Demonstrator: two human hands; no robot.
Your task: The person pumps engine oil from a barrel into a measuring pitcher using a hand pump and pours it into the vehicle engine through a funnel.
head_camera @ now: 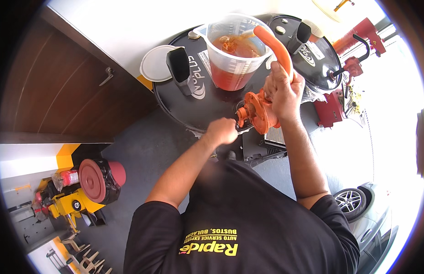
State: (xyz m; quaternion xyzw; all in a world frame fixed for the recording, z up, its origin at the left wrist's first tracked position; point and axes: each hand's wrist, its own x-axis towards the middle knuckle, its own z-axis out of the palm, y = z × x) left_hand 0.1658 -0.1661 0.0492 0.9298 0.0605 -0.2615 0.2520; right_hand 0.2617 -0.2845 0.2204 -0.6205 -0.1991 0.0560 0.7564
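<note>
An orange rotary hand pump [261,114] stands at the near edge of a black oil drum [177,108]. My left hand [222,131] is closed around its crank handle, most of which the fist hides. My right hand [288,92] grips the pump's curved orange spout [275,46], thumb pointing up along it. The spout's end reaches over the rim of a translucent measuring jug [229,73]. Reddish-amber oil [234,49] fills part of that jug, with ripples and bubbles on its surface. The jug rests upright on the drum top.
A white lid [157,63] and a dark grey scoop-shaped container [181,72] sit on the drum's left. Behind right stands a second drum [309,56] with a red pump [354,66]. A brown door [71,82], a lidded red bin [94,181] and a parked car [372,212] surround me.
</note>
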